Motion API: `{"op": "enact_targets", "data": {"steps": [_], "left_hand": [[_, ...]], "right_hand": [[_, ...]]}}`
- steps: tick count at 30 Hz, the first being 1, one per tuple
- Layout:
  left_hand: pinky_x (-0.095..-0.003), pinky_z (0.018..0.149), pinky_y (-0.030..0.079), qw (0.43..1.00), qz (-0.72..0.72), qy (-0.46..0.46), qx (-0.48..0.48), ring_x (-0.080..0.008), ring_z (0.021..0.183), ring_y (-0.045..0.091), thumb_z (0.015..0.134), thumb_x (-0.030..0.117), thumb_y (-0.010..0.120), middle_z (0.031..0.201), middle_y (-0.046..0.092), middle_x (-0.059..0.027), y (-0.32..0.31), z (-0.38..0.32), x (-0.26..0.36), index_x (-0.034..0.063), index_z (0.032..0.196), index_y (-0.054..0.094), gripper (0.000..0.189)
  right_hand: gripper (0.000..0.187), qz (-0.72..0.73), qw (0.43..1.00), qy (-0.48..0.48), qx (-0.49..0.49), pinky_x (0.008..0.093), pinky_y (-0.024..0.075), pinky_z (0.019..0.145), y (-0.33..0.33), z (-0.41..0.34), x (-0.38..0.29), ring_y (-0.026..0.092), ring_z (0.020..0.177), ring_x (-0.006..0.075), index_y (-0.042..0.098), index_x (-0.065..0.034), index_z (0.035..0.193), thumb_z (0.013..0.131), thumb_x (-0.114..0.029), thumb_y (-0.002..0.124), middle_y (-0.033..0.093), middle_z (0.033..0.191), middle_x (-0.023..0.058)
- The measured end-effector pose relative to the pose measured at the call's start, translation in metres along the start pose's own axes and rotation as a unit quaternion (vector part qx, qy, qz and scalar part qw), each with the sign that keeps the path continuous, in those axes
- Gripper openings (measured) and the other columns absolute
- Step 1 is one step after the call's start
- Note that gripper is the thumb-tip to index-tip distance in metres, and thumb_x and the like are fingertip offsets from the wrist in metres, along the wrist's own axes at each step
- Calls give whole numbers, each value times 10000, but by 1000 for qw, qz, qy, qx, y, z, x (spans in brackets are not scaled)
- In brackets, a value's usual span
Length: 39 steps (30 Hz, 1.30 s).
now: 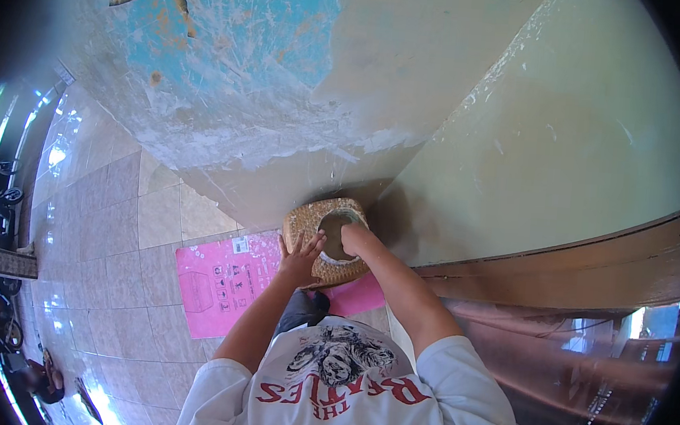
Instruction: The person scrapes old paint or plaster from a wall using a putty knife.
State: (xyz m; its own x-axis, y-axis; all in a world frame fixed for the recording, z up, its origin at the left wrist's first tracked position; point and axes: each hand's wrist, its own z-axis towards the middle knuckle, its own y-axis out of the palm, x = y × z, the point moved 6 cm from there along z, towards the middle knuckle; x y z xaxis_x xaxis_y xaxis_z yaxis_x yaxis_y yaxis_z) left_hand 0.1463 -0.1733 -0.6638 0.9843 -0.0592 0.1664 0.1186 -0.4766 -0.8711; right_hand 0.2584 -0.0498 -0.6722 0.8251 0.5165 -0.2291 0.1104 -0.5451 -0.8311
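Note:
A round tub (332, 248) with a pale, smeared rim rests on a woven rattan-like stool (300, 218) in the wall corner. My left hand (300, 261) lies at the left of the tub, fingers spread, with the fingertips at its rim. My right hand (356, 239) reaches over the tub's right side with its fingers curled down inside. Whether it holds a tool is hidden by the hand itself. The inside of the tub looks grey-brown; I cannot tell what fills it.
A pink printed cardboard sheet (217, 284) lies on the floor tiles (114, 260) under the stool. Ahead stands a wall (251, 44) with scraped blue paint and white patches. A pale wall (553, 169) and wooden ledge (580, 279) are to the right. A person (45, 378) is far left, near parked motorcycles (2, 198).

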Motion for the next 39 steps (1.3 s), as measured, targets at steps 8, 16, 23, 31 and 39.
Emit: {"op": "enact_targets", "data": {"steps": [8,16,23,31,39], "left_hand": [[-801,1084,58,1000,-7,-13,-20,-324,1527,73,708,560,788,1661,-48,109,1,-2,-2,257,1591,25,1206],[-826,1056,76,1000,-16,4,-2,-364,1520,79,688,530,816,1667,-51,65,3,3,1,228,1591,22,1239],[-816,1066,76,1000,-5,-6,-7,-342,1523,79,676,583,805,1663,-46,94,8,4,-2,254,1589,-14,1270],[-819,1064,67,1000,2,-1,-10,-344,1525,67,685,583,800,1663,-67,84,6,4,-1,240,1589,-14,1264],[-817,1064,76,1000,-25,6,-17,-364,1522,57,687,547,813,1665,-77,61,9,6,-2,215,1590,9,1254]], "right_hand": [[189,-12,1000,-22,0,450,561,831,-19,-18,-13,689,945,385,727,35,908,759,-43,642,698,981,255],[224,-28,998,-53,7,446,580,722,-52,-29,6,718,797,349,737,-2,961,790,-58,604,703,892,248],[289,317,946,59,-33,336,561,508,-64,-81,40,669,540,190,725,-38,1111,863,-158,636,702,698,127],[349,572,813,105,-3,278,523,453,-30,-120,65,616,511,121,653,-36,1236,950,-233,620,728,885,84],[338,738,671,66,-21,237,353,368,8,-124,77,448,408,77,627,-48,1222,1001,-288,543,736,917,142]]}}
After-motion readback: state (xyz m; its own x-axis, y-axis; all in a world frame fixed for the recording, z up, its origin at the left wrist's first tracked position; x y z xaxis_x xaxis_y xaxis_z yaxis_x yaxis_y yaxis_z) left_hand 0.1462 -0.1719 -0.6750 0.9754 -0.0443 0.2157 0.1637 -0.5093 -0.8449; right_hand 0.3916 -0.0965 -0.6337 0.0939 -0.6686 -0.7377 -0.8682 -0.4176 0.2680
